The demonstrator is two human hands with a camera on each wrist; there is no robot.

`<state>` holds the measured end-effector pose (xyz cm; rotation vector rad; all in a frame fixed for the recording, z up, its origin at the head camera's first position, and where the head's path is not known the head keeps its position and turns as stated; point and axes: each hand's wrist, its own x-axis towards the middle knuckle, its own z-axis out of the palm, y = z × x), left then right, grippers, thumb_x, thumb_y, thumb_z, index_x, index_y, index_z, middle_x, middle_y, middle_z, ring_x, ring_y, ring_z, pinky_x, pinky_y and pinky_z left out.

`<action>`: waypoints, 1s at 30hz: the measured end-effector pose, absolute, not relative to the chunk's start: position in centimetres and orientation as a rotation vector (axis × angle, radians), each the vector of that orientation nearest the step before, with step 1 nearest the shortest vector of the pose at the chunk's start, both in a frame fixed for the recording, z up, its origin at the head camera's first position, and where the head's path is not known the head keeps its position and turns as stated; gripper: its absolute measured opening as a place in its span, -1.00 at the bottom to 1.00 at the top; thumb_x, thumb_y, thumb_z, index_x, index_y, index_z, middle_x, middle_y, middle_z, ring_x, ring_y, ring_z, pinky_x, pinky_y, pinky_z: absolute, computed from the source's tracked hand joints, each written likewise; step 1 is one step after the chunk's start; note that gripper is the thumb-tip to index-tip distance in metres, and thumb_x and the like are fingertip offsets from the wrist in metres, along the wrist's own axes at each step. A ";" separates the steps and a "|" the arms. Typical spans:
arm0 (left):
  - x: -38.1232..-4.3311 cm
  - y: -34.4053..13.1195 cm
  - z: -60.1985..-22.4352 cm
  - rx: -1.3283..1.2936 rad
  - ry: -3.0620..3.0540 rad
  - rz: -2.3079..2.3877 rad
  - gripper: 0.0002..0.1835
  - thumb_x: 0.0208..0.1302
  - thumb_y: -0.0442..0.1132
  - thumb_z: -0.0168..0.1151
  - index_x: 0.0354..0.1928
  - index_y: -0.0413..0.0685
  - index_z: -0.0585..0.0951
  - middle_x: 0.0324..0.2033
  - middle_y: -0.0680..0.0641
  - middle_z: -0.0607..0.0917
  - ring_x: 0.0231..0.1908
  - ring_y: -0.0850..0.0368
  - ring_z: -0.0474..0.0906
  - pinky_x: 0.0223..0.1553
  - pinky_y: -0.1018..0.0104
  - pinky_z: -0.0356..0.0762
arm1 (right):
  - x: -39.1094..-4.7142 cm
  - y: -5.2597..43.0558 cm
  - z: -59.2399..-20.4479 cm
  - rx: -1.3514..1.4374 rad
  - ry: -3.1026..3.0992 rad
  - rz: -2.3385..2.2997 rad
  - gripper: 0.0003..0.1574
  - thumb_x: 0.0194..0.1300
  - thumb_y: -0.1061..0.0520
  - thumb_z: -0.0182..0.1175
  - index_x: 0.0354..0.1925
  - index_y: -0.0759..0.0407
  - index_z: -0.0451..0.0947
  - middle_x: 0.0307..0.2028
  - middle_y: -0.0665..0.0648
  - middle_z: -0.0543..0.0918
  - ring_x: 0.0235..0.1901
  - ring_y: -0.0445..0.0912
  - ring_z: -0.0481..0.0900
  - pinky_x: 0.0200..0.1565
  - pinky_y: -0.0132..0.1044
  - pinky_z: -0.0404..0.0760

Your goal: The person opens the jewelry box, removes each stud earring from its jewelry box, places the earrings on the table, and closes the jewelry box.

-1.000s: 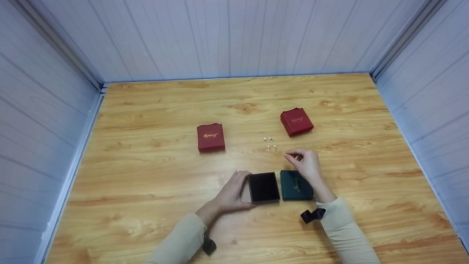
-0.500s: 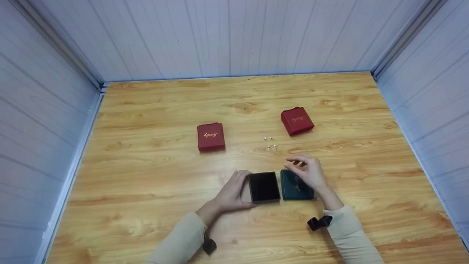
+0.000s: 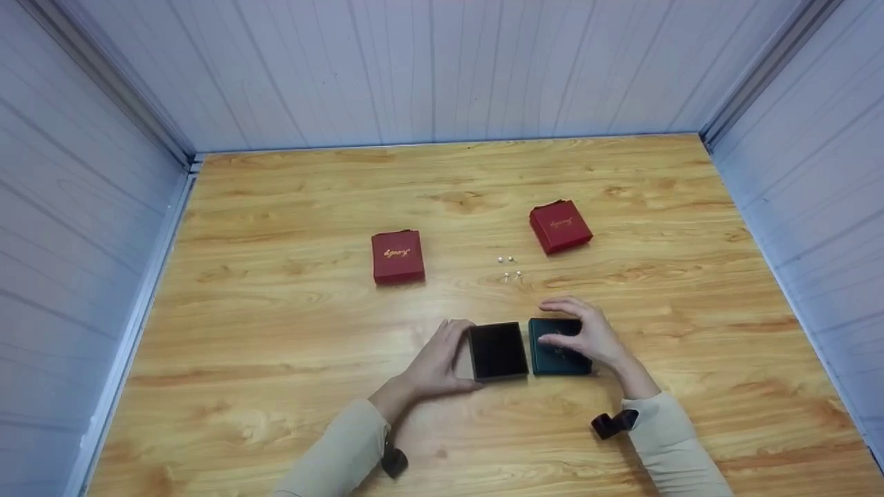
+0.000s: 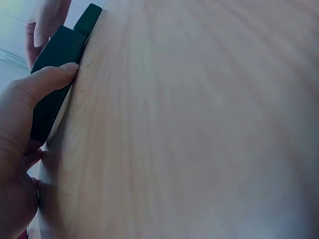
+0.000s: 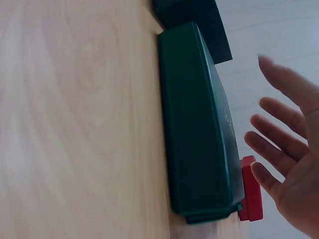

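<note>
A dark green, square jewelry box base (image 3: 498, 352) stands open side up, its inside black. My left hand (image 3: 436, 362) grips it from the left, with the thumb on the near side and the fingers at the far corner. In the left wrist view the thumb presses on the green wall (image 4: 57, 94). Just right of the base lies the green box lid (image 3: 552, 366), gold lettering on top. My right hand (image 3: 587, 335) hovers over this lid, fingers spread and holding nothing. The right wrist view shows the hand (image 5: 294, 139) apart from the lid (image 5: 197, 129).
Several small pearl stud earrings (image 3: 510, 268) lie beyond the green box on the wooden table (image 3: 276, 331). A red box (image 3: 398, 257) stands at the back left and another red box (image 3: 561, 228) at the back right. White panel walls (image 3: 442, 76) enclose the table.
My right hand has moved back toward me, from near the earrings to above the green lid. Its pinched fingers have spread apart. The left hand stays on the base.
</note>
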<state>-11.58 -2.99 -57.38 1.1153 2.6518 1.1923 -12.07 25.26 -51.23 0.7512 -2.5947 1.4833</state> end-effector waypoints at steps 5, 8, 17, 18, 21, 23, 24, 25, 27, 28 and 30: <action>-11.6 -2.9 -57.4 1.117 2.652 1.185 -0.04 -0.36 0.12 0.44 0.12 -0.12 0.21 -0.04 0.00 0.38 0.02 0.17 0.27 0.24 0.14 -0.07 | -12.5 26.5 -53.2 0.827 -2.695 1.458 -0.26 -0.23 0.14 0.44 -0.02 0.35 0.46 -0.01 0.23 0.48 0.02 0.02 0.39 0.09 -0.45 0.23; -11.6 -3.0 -57.4 1.110 2.653 1.180 -0.04 -0.35 0.12 0.43 0.12 -0.12 0.21 -0.03 0.00 0.38 0.02 0.17 0.26 0.25 0.14 -0.08 | -12.4 26.9 -53.4 0.847 -2.763 1.432 -0.19 -0.22 0.02 0.43 0.03 0.29 0.44 0.05 0.15 0.44 0.07 0.00 0.34 0.12 -0.34 0.23; -11.6 -3.1 -57.5 1.105 2.630 1.208 -0.05 -0.35 0.12 0.44 0.12 -0.08 0.21 -0.03 0.02 0.37 0.03 0.18 0.25 0.24 0.06 -0.09 | -12.0 27.3 -53.5 0.904 -2.876 1.323 -0.03 -0.25 -0.13 0.42 0.13 0.21 0.36 0.13 0.14 0.36 0.11 0.07 0.28 0.09 0.01 0.23; -11.6 -3.0 -57.5 1.104 2.630 1.209 -0.05 -0.35 0.12 0.44 0.12 -0.08 0.21 -0.03 0.03 0.37 0.03 0.18 0.25 0.24 0.07 -0.09 | -12.0 27.3 -53.5 0.917 -2.879 1.309 -0.02 -0.25 -0.13 0.42 0.14 0.21 0.35 0.13 0.14 0.36 0.11 0.07 0.27 0.09 0.02 0.23; -11.6 -3.0 -57.5 1.099 2.629 1.206 -0.05 -0.35 0.13 0.43 0.12 -0.07 0.21 -0.03 0.04 0.37 0.03 0.19 0.26 0.24 0.08 -0.09 | -11.9 27.4 -53.5 0.937 -2.898 1.292 0.04 -0.28 -0.16 0.42 0.17 0.18 0.31 0.15 0.14 0.33 0.12 0.08 0.25 0.10 0.03 0.21; -11.6 -3.0 -57.4 1.099 2.629 1.202 -0.05 -0.35 0.13 0.43 0.12 -0.07 0.22 -0.02 0.04 0.37 0.03 0.19 0.25 0.24 0.09 -0.09 | -11.9 27.4 -53.5 0.944 -2.915 1.280 0.07 -0.30 -0.18 0.42 0.19 0.16 0.29 0.16 0.14 0.32 0.13 0.09 0.23 0.10 0.05 0.20; -11.6 -3.0 -57.4 1.100 2.628 1.203 -0.06 -0.35 0.13 0.43 0.12 -0.08 0.22 -0.02 0.04 0.37 0.03 0.18 0.25 0.24 0.08 -0.08 | -11.8 27.4 -53.5 0.945 -2.922 1.274 0.08 -0.31 -0.19 0.42 0.19 0.15 0.29 0.17 0.13 0.31 0.13 0.09 0.23 0.11 0.05 0.19; -11.7 -3.0 -57.4 1.101 2.628 1.205 -0.06 -0.35 0.13 0.42 0.12 -0.08 0.22 -0.01 0.04 0.37 0.03 0.18 0.25 0.24 0.08 -0.09 | -11.8 27.4 -53.5 0.944 -2.929 1.270 0.09 -0.31 -0.19 0.42 0.20 0.14 0.28 0.17 0.13 0.30 0.14 0.09 0.22 0.11 0.06 0.18; -11.7 -2.9 -57.4 1.102 2.630 1.204 -0.07 -0.34 0.13 0.42 0.11 -0.08 0.23 -0.01 0.05 0.37 0.03 0.18 0.25 0.24 0.09 -0.08 | -11.7 27.5 -53.5 0.943 -2.941 1.256 0.11 -0.32 -0.18 0.43 0.21 0.13 0.27 0.18 0.13 0.29 0.14 0.09 0.20 0.11 0.07 0.16; -11.7 -2.9 -57.5 1.102 2.633 1.202 -0.07 -0.34 0.13 0.42 0.11 -0.08 0.23 0.00 0.05 0.37 0.03 0.18 0.25 0.24 0.10 -0.09 | -11.7 27.5 -53.6 0.943 -2.946 1.250 0.11 -0.33 -0.17 0.44 0.21 0.13 0.26 0.18 0.13 0.29 0.15 0.09 0.19 0.11 0.07 0.16; -11.7 -3.0 -57.5 1.101 2.637 1.197 -0.06 -0.34 0.14 0.42 0.12 -0.08 0.22 0.00 0.05 0.37 0.03 0.18 0.24 0.25 0.12 -0.09 | -11.7 27.5 -53.6 0.939 -2.952 1.247 0.13 -0.34 -0.14 0.46 0.22 0.13 0.25 0.19 0.13 0.28 0.15 0.08 0.18 0.11 0.08 0.14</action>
